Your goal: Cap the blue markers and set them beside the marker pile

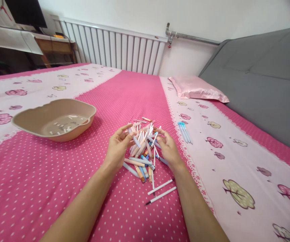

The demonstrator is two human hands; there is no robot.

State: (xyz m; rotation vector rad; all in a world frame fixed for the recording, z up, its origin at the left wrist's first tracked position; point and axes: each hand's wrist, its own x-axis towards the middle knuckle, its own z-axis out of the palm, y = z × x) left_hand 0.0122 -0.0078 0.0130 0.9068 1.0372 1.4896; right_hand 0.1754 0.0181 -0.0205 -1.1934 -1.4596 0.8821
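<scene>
A loose heap of pen parts (141, 149) lies on the pink bedspread, with pale barrels, coloured caps and thin white refills mixed together. My left hand (118, 145) is at the heap's left side, thumb and fingers closed on a pale blue pen barrel (136, 142). On the opposite side, my right hand (169, 148) has its fingers bent around a thin white refill (154, 138), its lower end over the heap. Two white refills with dark tips (161, 195) lie apart, near my right forearm. Blue pens (185, 132) lie side by side to the right.
A beige plastic basin (56, 117) with several small white pieces inside stands at the left. A pink pillow (197, 89) lies at the back right against a grey headboard (258, 74). Behind the bed are a white radiator (114, 47) and a desk with a monitor (26, 13).
</scene>
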